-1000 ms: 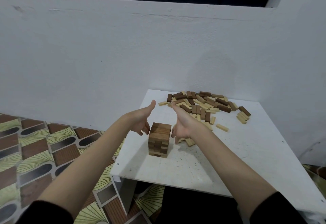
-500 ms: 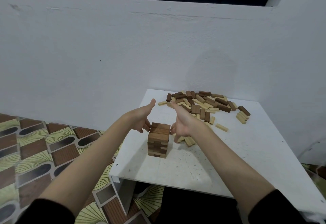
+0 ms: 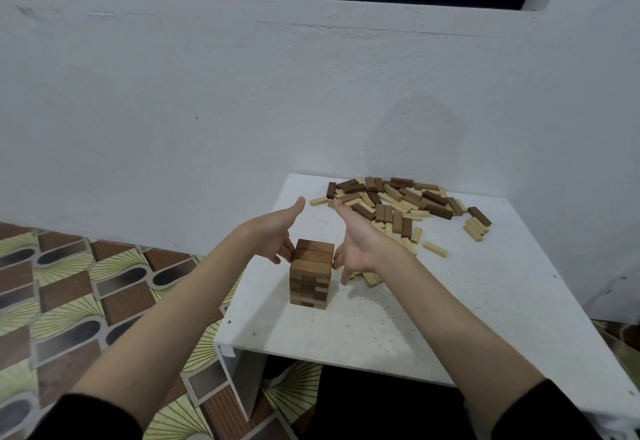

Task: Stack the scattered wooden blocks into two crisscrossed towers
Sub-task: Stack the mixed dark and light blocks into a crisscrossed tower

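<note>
The fingers (image 3: 282,253) of the left hand (image 3: 273,232) lay straight against the tower (image 3: 311,271), holding nothing; the right hand (image 3: 358,249) pressed flat likewise from the other side, squaring the first tower. Beyond the right fingertips lay the loose blocks (image 3: 405,206) on the table (image 3: 450,318); next, likely, fetch more.

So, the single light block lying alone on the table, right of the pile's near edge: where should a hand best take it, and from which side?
Take the lone light block across its two long sides, near the middle, coming from above. It lies flat on the white table, apart from the pile, so both sides look free. The right hand is nearer; it holds nothing.
</note>
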